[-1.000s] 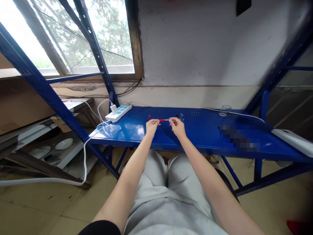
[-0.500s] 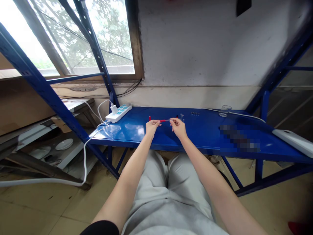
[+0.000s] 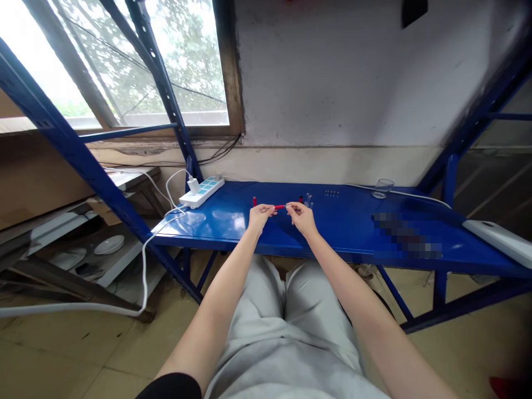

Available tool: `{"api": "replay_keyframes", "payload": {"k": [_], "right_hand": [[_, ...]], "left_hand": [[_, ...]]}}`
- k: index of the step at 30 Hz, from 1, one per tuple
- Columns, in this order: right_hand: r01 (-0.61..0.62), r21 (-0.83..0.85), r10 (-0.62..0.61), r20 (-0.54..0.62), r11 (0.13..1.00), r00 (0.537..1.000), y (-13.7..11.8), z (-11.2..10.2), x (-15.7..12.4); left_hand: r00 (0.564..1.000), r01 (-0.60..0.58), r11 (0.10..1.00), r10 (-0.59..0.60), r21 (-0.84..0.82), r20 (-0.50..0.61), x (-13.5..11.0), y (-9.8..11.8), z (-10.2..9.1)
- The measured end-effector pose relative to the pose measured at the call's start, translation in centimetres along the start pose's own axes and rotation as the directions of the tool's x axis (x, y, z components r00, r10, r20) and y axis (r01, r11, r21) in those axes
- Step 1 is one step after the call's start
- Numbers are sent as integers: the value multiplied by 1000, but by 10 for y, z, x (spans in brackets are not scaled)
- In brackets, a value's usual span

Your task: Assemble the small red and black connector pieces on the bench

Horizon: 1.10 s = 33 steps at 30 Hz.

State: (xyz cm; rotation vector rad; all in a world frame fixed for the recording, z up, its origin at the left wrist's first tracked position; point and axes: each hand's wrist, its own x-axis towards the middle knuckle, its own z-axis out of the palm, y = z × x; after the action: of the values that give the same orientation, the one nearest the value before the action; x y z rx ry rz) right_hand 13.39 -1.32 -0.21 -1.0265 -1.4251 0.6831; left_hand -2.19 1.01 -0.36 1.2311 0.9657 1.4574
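Observation:
Both my hands hover just above the blue metal shelf [image 3: 341,233], close together. My left hand [image 3: 260,214] pinches the left end of a thin red pen-like piece [image 3: 280,207]. My right hand [image 3: 302,215] pinches its right end, so only a short red stretch shows between the fingers. A small red cap [image 3: 254,200] lies on the shelf behind my left hand. Behind my right hand stand a dark red bit [image 3: 301,198] and small clear tubes [image 3: 308,198].
A white power strip [image 3: 201,192] with a plugged charger and white cable lies at the shelf's left rear. A row of tiny dark parts [image 3: 331,193] and a clear glass cup [image 3: 382,188] sit further right. A white device [image 3: 496,239] rests at the far right. Blue rack posts flank both sides.
My right hand has slid left toward my left hand along the red piece, so less of it shows between them. My left hand has barely moved.

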Motion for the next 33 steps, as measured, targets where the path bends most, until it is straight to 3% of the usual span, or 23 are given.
{"api": "replay_keyframes", "payload": {"k": [24, 33], "right_hand": [[-28, -21, 28, 17, 999, 999, -3, 0, -1], [36, -142, -28, 58, 989, 998, -1, 2, 0]], "left_hand": [[998, -25, 1000, 25, -1, 59, 2, -4, 1], [994, -68, 987, 79, -146, 74, -1, 2, 2]]}}
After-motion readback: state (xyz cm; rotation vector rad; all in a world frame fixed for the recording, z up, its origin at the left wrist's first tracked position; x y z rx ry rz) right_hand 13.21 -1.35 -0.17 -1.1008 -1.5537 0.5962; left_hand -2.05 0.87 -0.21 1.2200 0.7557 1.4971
